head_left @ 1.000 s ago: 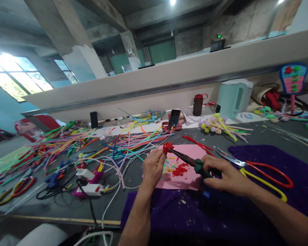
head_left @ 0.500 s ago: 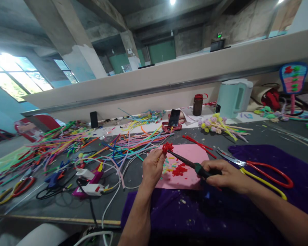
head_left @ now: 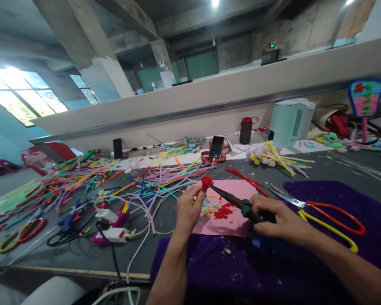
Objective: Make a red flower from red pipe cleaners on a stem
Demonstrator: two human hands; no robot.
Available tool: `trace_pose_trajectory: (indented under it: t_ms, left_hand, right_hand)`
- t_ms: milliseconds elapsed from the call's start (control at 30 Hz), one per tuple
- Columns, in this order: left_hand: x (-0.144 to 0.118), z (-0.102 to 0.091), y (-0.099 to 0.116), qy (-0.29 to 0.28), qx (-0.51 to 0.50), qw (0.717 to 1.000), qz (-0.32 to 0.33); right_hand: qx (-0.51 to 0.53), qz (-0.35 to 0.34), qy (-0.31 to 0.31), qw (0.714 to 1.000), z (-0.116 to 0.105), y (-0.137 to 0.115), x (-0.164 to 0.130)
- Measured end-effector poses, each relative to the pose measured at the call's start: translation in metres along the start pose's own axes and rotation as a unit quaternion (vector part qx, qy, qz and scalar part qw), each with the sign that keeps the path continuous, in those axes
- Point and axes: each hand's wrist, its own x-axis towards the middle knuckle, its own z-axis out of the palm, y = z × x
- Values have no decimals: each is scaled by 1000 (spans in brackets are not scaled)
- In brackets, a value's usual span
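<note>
Between the thumb and fingers of my left hand (head_left: pixel 189 207) is a small red fuzzy flower (head_left: pixel 207 182), held up above the pink sheet (head_left: pixel 241 190). My right hand (head_left: pixel 277 216) is closed around the dark green handles of long-nose pliers (head_left: pixel 230 197). The plier tips reach the flower's right side; whether they grip it I cannot tell. Below, on the pink sheet, lies a pile of short red pieces (head_left: pixel 222 211), with yellow and green bits beside it, partly behind my left hand.
Large scissors (head_left: pixel 307 204) with red and yellow handles lie on purple cloth (head_left: pixel 330 192) at right. Many pipe cleaners (head_left: pixel 165 174), cables and a power strip (head_left: pixel 114 228) spread leftward. A phone (head_left: pixel 216 146), brown bottle (head_left: pixel 245 131) and mint kettle (head_left: pixel 287 123) stand behind.
The pliers have shifted slightly in my right hand, and its fingers have moved on the handles. My left hand still holds the red flower in nearly the same place.
</note>
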Motion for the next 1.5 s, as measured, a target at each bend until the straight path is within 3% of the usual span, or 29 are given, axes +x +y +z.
trace_pose_trajectory:
  t_ms: [1500]
  left_hand:
    - [-2, -1, 2, 10, 6, 1000, 16]
  right_hand:
    - [-61, -7, 28, 998, 4, -4, 0]
